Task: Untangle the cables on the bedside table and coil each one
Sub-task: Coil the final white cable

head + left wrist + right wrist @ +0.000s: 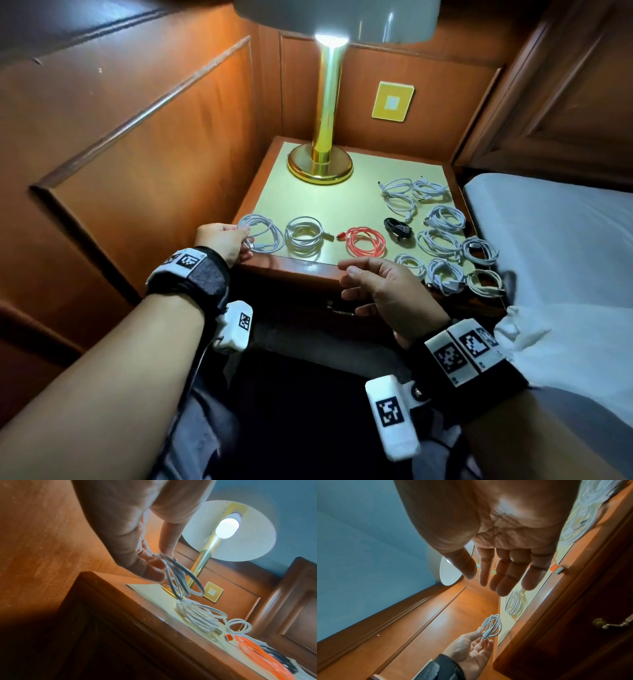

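Left hand [222, 241] pinches a coiled white cable [262, 233] at the counter's [329, 205] front-left corner, probably setting it beside the other coils so they stay separate. Right hand [387, 289] hovers off the front edge, fingers loose, holding nothing.

wood panelling [144, 144], brass lamp [325, 102] (lit), bed [548, 240]

The tabletop [342, 202] holds eleven white cables [304, 236], one red cable [364, 241] and one black cable [397, 229]. That makes thirteen cables. One gold lamp [322, 164] stands at the back edge.
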{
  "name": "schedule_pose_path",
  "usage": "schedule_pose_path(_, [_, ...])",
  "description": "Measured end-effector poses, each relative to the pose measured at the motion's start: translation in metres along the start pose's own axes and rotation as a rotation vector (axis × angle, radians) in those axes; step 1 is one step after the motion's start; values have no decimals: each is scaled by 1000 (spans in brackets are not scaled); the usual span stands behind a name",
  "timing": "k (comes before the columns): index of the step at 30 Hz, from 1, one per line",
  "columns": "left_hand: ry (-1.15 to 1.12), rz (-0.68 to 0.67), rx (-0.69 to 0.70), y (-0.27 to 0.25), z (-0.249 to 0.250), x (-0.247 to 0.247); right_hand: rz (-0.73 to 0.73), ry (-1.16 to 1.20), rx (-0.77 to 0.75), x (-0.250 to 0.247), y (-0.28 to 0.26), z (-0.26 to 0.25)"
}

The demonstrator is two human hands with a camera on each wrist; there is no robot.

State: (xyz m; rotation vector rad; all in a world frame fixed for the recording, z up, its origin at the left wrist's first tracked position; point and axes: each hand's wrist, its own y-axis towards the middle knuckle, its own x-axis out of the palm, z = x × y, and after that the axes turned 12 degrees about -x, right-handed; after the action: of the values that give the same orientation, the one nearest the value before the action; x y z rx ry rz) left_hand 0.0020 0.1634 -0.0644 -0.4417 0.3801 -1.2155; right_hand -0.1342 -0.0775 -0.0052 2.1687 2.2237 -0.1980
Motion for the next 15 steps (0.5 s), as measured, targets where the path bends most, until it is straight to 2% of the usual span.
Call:
schedule_pose_path(5, [82,47,-106,18,10,0,-70,-131,33,22,23,11])
schedule_pose_path(6, [131,58,-101,21,11,0,-95,-180,43,26,26,14])
schedule_pose_path(10, [662,187,22,33,12,-11,-254,-409,74,41,36,32])
schedule_pose_path(15, [788,212,67,24,18,-16,-330,-711,112,48,41,51])
